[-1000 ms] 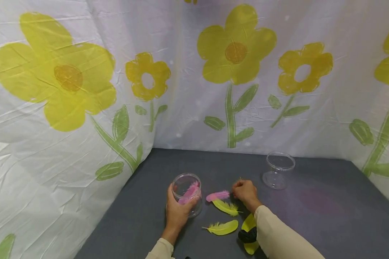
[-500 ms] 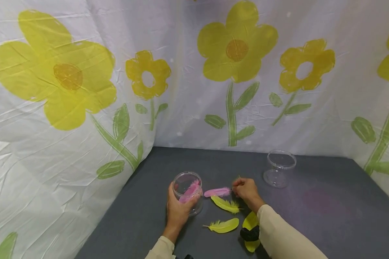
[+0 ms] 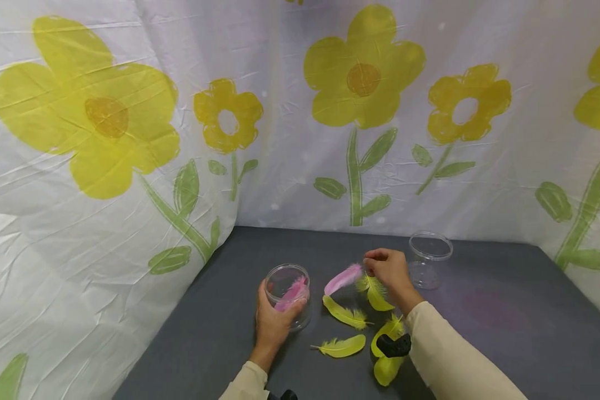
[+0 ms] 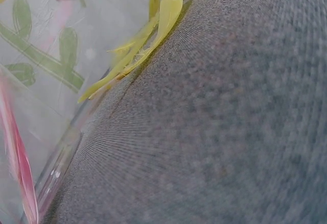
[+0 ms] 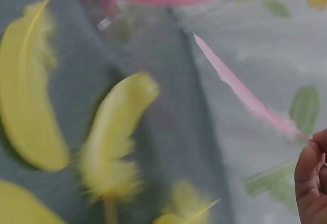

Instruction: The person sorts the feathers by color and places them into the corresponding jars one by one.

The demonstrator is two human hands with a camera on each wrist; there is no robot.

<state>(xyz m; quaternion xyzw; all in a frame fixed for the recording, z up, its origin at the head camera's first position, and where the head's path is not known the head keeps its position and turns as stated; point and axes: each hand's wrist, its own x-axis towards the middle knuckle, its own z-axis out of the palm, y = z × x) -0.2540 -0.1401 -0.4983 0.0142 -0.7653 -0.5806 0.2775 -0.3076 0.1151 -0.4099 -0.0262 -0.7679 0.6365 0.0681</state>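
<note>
In the head view I have a dark grey bench.

Left hand: the grip is curled round a clear, round plastic jar, which is upright between the bench's left edge and its centre. A pink feather leans inside.

Right hand: the grip is narrow, thumb and finger pinching the quill end of a second pink feather. That feather slopes down to the left, its tip just beside a curved yellow feather lying on the bench; I cannot tell whether the tip touches anything.

Another yellow feather lies just below the right hand; a third yellow feather lies nearer the near edge. A black wrist camera partly hides further yellow plumage.

A second clear plastic jar stands near the far edge, towards the far right corner.
</note>
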